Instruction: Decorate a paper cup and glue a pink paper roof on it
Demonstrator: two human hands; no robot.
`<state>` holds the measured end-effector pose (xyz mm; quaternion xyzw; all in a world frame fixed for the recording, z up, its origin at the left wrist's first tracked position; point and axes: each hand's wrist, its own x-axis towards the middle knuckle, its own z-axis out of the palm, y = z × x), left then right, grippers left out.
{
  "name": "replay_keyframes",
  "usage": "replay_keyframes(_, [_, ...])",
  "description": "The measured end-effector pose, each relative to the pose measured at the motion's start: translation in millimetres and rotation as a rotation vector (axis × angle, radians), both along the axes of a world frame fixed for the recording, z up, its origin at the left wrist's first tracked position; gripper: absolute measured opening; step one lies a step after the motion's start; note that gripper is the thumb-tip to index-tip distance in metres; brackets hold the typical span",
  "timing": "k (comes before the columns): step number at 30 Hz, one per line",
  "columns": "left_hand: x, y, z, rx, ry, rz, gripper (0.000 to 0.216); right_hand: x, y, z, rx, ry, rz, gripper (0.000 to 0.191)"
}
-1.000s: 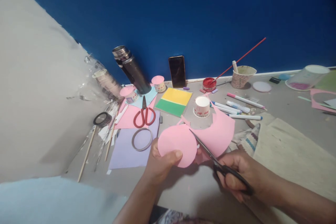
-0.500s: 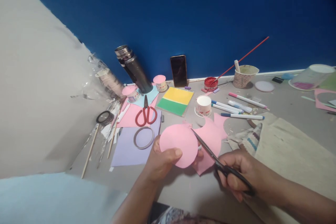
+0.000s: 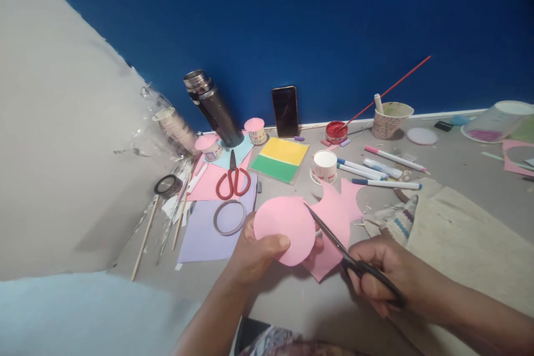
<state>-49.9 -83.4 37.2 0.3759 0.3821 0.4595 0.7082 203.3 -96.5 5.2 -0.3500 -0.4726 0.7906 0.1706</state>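
My left hand grips a round pink paper disc, its thumb on top and the other fingers underneath. In my right hand is a pair of black-handled scissors, the blades at the disc's upper right edge. A pink paper offcut with curved cut-outs lies just beyond and below the blades. Past the disc stands a small white paper cup, upside down. Red-handled scissors and a grey tape ring lie to the left of it.
A dark flask leans at the back beside two pink-topped cups. A phone rests against the blue wall. Several markers lie right of centre, with a red paint pot behind. Cloth covers the right front.
The bit of pink paper at the disc's upper right edge no longer sticks out by the blade tips. Both hands keep nearly the same place; the view has shifted slightly.
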Motion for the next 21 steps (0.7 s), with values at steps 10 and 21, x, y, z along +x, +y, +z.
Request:
replay_keyframes(10, [-4.0, 0.7, -0.1, -0.025, 0.033, 0.005, 0.063, 0.4, -0.3, -1.9, 0.005, -0.014, -0.005, 0.066])
replay_keyframes(21, [-3.6, 0.7, 0.6, -0.014, 0.053, 0.011, 0.058, 0.1, 1.2, -1.9, -0.002, -0.06, -0.014, 0.054])
